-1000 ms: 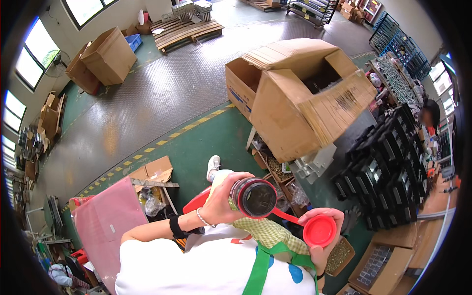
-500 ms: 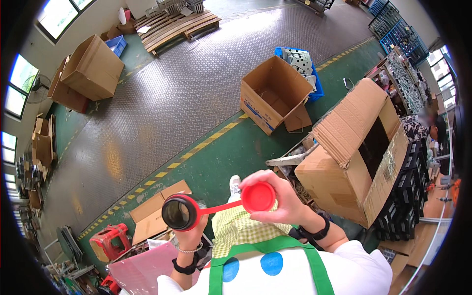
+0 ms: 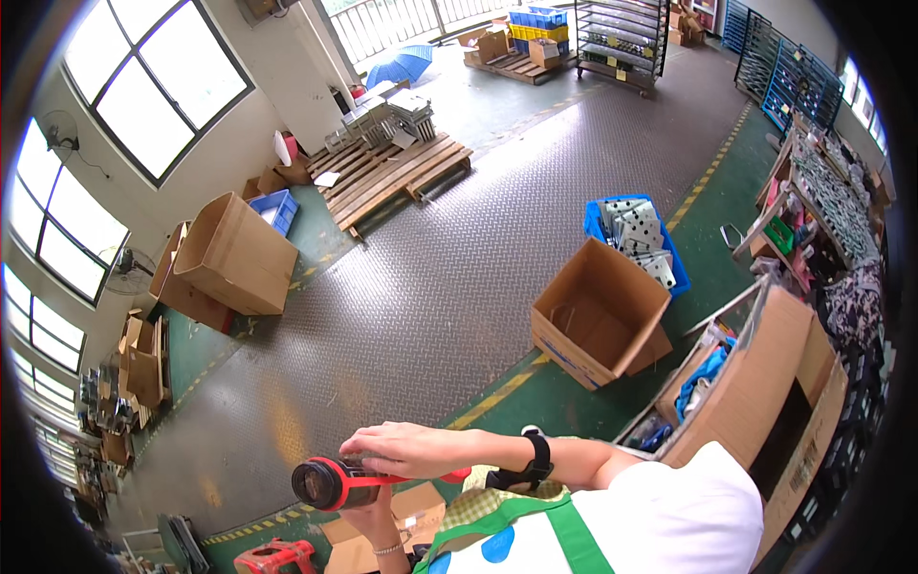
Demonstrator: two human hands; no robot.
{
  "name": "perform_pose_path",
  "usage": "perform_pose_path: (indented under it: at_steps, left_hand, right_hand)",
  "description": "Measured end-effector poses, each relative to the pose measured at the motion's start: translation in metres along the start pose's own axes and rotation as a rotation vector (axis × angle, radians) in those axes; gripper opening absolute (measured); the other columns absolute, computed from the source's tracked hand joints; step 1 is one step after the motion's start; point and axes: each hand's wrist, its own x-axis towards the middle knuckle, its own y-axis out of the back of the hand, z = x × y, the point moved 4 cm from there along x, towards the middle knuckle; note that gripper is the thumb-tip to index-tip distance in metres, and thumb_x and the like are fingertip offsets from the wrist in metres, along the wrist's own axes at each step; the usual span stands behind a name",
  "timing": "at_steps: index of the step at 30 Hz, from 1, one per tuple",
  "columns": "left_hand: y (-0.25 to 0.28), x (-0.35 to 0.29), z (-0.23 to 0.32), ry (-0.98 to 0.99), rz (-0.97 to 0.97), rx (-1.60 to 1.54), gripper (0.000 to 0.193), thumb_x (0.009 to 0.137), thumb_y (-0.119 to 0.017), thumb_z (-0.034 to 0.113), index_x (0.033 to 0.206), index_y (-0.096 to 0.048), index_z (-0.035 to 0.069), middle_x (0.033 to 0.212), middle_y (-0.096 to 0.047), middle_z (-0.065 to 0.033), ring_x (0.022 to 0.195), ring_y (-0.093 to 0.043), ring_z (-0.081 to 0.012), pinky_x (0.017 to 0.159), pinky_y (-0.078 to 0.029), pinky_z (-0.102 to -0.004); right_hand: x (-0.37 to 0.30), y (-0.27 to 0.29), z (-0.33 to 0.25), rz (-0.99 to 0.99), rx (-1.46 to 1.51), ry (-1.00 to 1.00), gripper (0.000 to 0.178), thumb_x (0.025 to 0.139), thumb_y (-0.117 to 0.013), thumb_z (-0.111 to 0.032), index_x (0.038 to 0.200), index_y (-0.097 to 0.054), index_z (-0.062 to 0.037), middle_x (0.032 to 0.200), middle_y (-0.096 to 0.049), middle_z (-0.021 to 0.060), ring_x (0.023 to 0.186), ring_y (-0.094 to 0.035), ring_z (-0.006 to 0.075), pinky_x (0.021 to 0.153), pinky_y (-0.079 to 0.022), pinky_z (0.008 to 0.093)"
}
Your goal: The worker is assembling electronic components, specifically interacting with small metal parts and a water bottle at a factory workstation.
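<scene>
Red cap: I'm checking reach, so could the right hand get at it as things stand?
Probably yes: the right hand is at the bottle and, drawing back, should reach the red cap, partly visible below its wrist.

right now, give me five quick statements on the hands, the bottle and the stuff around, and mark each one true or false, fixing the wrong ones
1. The left hand holds the bottle. True.
2. The right hand is well away from the bottle. False: the right hand is at the bottle, fingers over it.
3. The blue crate holds metal plates with holes in them. True.
4. The blue umbrella is folded shut. False: the blue umbrella is spread open.
5. Metal parts are stacked on the wooden pallet. True.
</scene>
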Motion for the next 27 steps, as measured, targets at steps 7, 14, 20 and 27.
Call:
perform_pose_path:
  at_steps: [7, 14, 20, 27]
  left_hand:
    - [-0.062, 0.123, -0.029, 0.040, 0.076, -0.087, 0.076, 0.058, -0.080, 0.014, 0.121, -0.039, 0.002, 0.114, -0.050, -0.0112, 0.102, -0.052, -0.0208, 0.084, -0.046, -0.0344]
    - [-0.182, 0.285, -0.077, 0.037, -0.066, 0.015, 0.061, 0.064, -0.073, 0.010, 0.116, -0.042, 0.002, 0.109, -0.054, -0.0098, 0.098, -0.054, -0.0200, 0.084, -0.044, -0.0324]
    - [-0.346, 0.404, -0.108, -0.211, -0.537, 0.183, 0.060, 0.062, -0.075, 0.016, 0.109, -0.042, 0.002, 0.100, -0.054, -0.0126, 0.090, -0.056, -0.0230, 0.077, -0.045, -0.0343]
    - [-0.574, 0.515, -0.119, -0.562, -1.140, 0.337, 0.081, 0.064, -0.075, 0.029, 0.125, -0.032, -0.003, 0.114, -0.047, -0.0219, 0.104, -0.049, -0.0328, 0.085, -0.042, -0.0410]
  right_hand:
    - [0.077, 0.066, 0.073, -0.034, -0.112, 0.102, 0.076, 0.073, -0.064, -0.034, 0.130, -0.027, -0.0008, 0.123, -0.041, 0.0188, 0.115, -0.041, 0.0303, 0.094, -0.033, 0.0385]
    - [0.159, 0.205, 0.170, 0.253, -0.116, -0.110, 0.074, 0.064, -0.073, -0.030, 0.123, -0.036, -0.0054, 0.113, -0.050, 0.0143, 0.106, -0.048, 0.0305, 0.091, -0.037, 0.0402]
    - [0.157, 0.369, 0.231, 0.770, -0.312, -0.234, 0.074, 0.054, -0.081, -0.028, 0.115, -0.045, -0.0052, 0.107, -0.054, 0.0120, 0.099, -0.053, 0.0307, 0.085, -0.043, 0.0395]
    - [0.099, 0.584, 0.317, 1.023, -0.323, -0.454, 0.064, 0.051, -0.082, -0.020, 0.104, -0.053, -0.0019, 0.095, -0.058, 0.0109, 0.087, -0.059, 0.0194, 0.079, -0.047, 0.0313]
